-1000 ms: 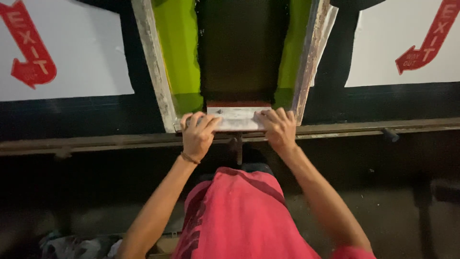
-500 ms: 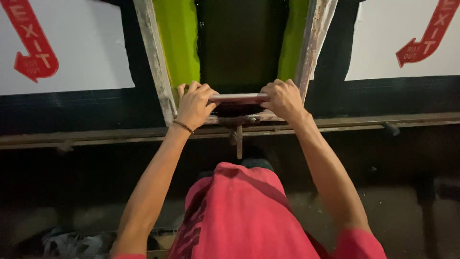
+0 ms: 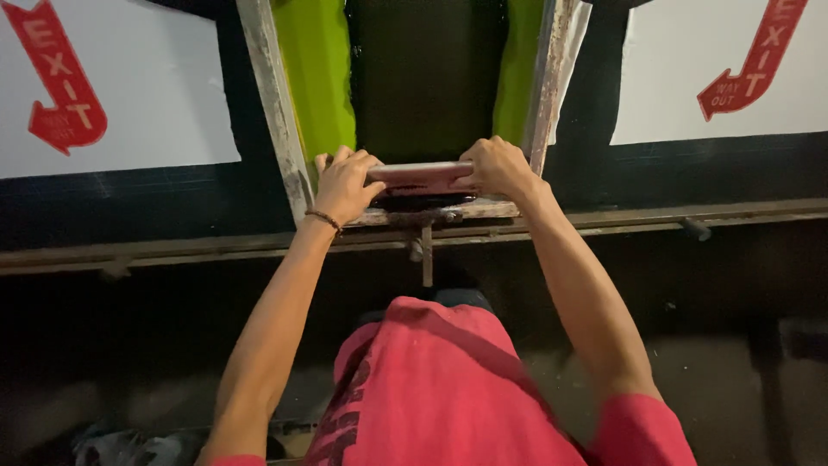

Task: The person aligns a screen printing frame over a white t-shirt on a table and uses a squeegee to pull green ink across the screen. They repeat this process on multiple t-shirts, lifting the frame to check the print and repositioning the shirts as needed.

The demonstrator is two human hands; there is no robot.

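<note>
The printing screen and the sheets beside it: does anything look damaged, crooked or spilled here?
Nothing is spilled or broken. The wooden frame is worn and paint-stained, only normal wear. Both hands, left hand and right hand, grip the squeegee level. The two white sheets lie flat.

Red T-shirt (image 3: 448, 388), thin wrist bracelet (image 3: 323, 219)

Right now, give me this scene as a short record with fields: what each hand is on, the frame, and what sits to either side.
left hand: grips the left end of the squeegee
right hand: grips the squeegee's right end
squeegee: lies crosswise at the near end of the screen frame
screen frame: worn wood, green borders, dark middle
left of frame: white sheet with a red arrow print
right of frame: white sheet with a red arrow print
front edge: wooden rail
</note>
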